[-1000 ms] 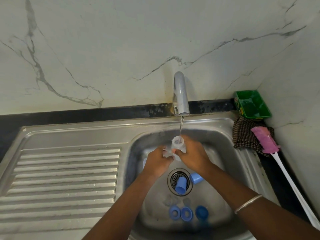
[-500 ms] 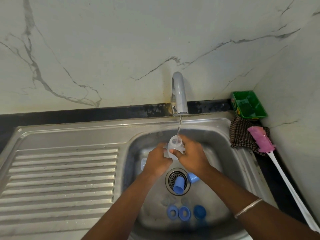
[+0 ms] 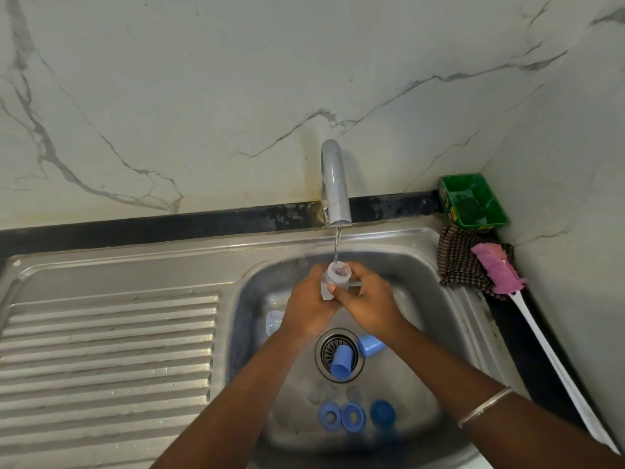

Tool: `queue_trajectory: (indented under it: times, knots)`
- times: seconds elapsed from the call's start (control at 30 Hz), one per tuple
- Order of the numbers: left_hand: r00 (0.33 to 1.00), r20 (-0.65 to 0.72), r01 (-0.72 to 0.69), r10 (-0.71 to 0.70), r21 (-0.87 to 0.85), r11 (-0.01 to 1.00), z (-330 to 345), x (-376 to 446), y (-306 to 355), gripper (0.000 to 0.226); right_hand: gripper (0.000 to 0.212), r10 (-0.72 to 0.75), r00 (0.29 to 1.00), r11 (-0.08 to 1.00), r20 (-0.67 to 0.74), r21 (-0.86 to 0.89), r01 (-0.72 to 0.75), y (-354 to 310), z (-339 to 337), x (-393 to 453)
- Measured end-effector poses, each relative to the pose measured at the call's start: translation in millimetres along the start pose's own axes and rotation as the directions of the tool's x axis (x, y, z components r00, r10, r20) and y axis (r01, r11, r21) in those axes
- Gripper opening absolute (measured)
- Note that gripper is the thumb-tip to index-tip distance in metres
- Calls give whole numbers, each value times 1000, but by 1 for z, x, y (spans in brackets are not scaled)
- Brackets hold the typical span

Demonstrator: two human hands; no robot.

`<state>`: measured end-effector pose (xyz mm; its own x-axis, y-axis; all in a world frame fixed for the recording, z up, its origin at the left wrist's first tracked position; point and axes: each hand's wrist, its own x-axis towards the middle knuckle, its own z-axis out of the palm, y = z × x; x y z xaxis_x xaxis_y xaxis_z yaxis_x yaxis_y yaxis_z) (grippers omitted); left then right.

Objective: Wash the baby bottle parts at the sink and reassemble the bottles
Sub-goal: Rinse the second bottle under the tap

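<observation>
1. A clear bottle (image 3: 336, 277) is held upright directly below the tap (image 3: 333, 184), its open neck catching the thin stream of water (image 3: 337, 243) falling from the spout.
2. The left hand (image 3: 309, 308) wraps the bottle's body from the left, its grip curled round the clear plastic below the tap.
3. The right hand (image 3: 367, 301) closes on the same bottle from the right, thumb across its side and fingers bent behind the neck.
4. Both hands hang over the basin of the steel sink (image 3: 419, 265), in front of the tap.
5. A blue cap (image 3: 341, 362) lies on the drain (image 3: 339, 353), which sits nearer the viewer than the tap; a second blue cap (image 3: 370, 345) lies just right of the drain.
6. Farther from the tap, near the basin's front, two blue rings (image 3: 341, 416) sit side by side with a blue lid (image 3: 383, 413) just to their right.
7. Another clear part (image 3: 274, 321) lies at the basin's left, partly hidden by the left wrist.
8. Right of the tap, a green tray (image 3: 473, 201) stands in the corner; in front of it a checked cloth (image 3: 456, 265) carries the pink head of a bottle brush (image 3: 499, 269).
9. Left of the tap stretches the ribbed drainboard (image 3: 108, 350).
</observation>
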<state>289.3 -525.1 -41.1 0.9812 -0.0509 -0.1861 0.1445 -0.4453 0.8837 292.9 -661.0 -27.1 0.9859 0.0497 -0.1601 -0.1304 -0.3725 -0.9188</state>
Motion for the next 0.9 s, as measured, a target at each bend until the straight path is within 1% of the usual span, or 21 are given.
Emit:
queue_trajectory:
  times: [0.03,0.07,0.1,0.13,0.17,0.2,0.23,0.27,0.3,0.33,0.37,0.4,0.43,0.47,0.53,0.6,0.63,0.73,0.83,0.9]
  knots:
    - [1000,3,17,-17,-27,999,0,1,1,40,32,30,1000,997,8,65,-30,0,-4,3]
    - [999,1,36,-36,-64,997,1,3,1,40,28,73,997,982,-4,174,-71,-1,-7,6]
    - [999,1,47,-47,-93,995,1,4,1,39,25,115,993,964,-35,246,-103,-4,-11,11]
    - [999,10,47,-46,-104,993,2,4,1,38,22,125,988,960,-96,264,-96,-7,-14,18]
    - [999,25,41,-39,-92,995,3,6,1,35,19,90,981,983,-172,176,-59,-9,-17,28]
    - [998,42,39,-36,-76,996,3,7,0,34,16,32,975,998,-220,54,-20,-14,-20,38]
    - [997,56,47,-44,-63,997,3,10,-2,33,18,-38,973,998,-227,-63,24,-22,-22,48]
    - [996,65,58,-55,-51,997,3,12,-2,32,25,-105,977,985,-185,-151,78,-32,-23,57]
    - [995,71,66,-64,-23,998,2,13,-2,33,31,-156,982,967,-111,-221,128,-42,-23,65]
    - [995,78,65,-67,28,997,0,15,-1,35,34,-175,984,947,-28,-279,160,-51,-23,72]
    - [995,77,48,-57,125,991,-1,16,1,40,35,-158,986,930,46,-328,164,-60,-23,77]
    - [997,70,13,-33,267,964,-3,18,2,46,35,-125,988,923,94,-353,151,-67,-21,81]
    - [998,63,-19,-9,428,904,-4,20,4,52,33,-95,989,921,113,-367,131,-72,-19,84]
    - [998,61,-31,-4,567,823,-7,21,7,57,28,-82,990,916,113,-383,119,-77,-16,88]
    - [995,89,-42,-34,731,681,-13,22,14,62,23,-73,994,888,87,-448,105,-83,-13,92]
    - [991,129,-89,-27,810,579,-17,22,21,61,28,-59,996,859,62,-505,82,-86,-11,93]
    - [988,152,-118,-20,838,532,-19,21,25,60,28,-70,996,858,59,-506,90,-86,-11,92]
    - [980,196,-170,-29,905,391,-21,19,38,54,19,-95,995,885,3,-457,86,-84,-12,92]
    - [976,210,-190,-60,951,245,-18,17,45,49,27,-76,991,942,-114,-334,34,-74,-11,91]
    - [972,202,-185,-122,973,135,-16,14,45,50,33,-33,979,978,-201,-208,-10,-63,-7,84]
